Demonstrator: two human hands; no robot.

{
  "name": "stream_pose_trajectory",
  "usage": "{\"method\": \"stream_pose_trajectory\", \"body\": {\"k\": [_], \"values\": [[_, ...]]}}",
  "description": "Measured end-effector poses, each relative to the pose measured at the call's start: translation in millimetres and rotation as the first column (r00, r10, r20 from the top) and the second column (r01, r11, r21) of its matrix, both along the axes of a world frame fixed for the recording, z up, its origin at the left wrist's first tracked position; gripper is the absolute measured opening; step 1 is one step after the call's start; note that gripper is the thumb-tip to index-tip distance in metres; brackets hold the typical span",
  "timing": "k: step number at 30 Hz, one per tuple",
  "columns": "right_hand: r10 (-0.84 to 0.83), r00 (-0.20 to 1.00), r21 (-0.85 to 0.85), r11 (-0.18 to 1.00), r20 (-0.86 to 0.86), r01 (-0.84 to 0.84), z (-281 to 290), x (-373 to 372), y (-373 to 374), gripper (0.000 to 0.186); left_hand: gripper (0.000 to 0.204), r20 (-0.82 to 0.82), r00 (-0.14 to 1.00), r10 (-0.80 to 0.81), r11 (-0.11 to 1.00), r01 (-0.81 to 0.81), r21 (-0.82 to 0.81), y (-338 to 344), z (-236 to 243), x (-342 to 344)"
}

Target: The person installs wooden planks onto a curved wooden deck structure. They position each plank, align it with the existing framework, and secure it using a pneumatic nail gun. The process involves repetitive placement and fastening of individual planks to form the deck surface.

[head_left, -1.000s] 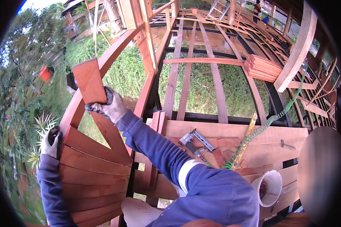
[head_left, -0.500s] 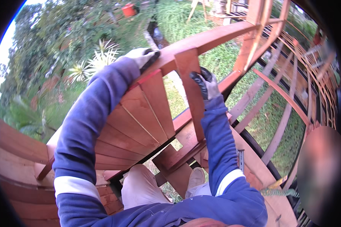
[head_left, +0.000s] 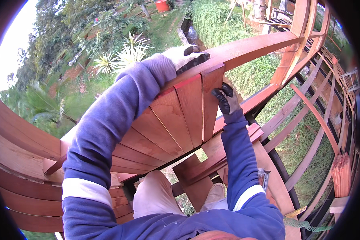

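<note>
My left hand (head_left: 186, 59), in a white and black work glove, grips the top of a curved reddish wooden rail (head_left: 252, 48). Its black fingertips lie over the rail's upper face. My right hand (head_left: 228, 100), gloved the same way, holds the right edge of a wooden board (head_left: 212, 100) between fingers and thumb. That board stands upright, its top against the inner side of the rail, close alongside a row of fitted boards (head_left: 170, 116). A narrow gap shows between it and its neighbour, and its lower end reaches the dark frame edge.
Below my knees, loose wooden pieces (head_left: 192, 160) lie over an open frame with grass showing through. A silver metal tool (head_left: 264, 178) and a green coiled hose (head_left: 308, 225) are at the right. Curved timber ribs (head_left: 308, 140) rise beyond; plants (head_left: 132, 52) grow outside.
My right hand has brought the board left, closing most of the opening beside the fitted boards. My left hand stays on the rail. The view has shifted, and the blurred shape at the right is gone.
</note>
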State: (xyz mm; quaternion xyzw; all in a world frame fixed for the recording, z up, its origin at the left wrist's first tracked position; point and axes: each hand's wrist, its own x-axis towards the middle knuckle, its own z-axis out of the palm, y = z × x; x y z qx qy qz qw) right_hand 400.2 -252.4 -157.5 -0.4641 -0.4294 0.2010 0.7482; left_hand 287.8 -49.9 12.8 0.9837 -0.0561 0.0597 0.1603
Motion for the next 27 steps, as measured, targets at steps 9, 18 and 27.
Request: {"method": "stream_pose_trajectory", "body": {"k": [9,18,27], "values": [[-0.032,0.999,0.019,0.999,0.029,0.031,-11.0,3.0,4.1,0.028,0.049,-0.129,0.987,0.093,0.995,-0.097,-0.025,-8.3,10.1,5.1],[-0.021,1.000,0.056,0.998,-0.013,0.021,-16.7,4.4,7.6,0.026,0.074,-0.232,0.962,-0.147,0.903,0.034,-0.429,6.8,5.8,3.3],[0.080,0.995,0.074,0.994,-0.056,-0.076,-25.0,13.5,10.5,0.031,0.090,-0.217,0.976,-0.032,0.834,-0.094,-0.543,-8.1,4.4,0.5]]}}
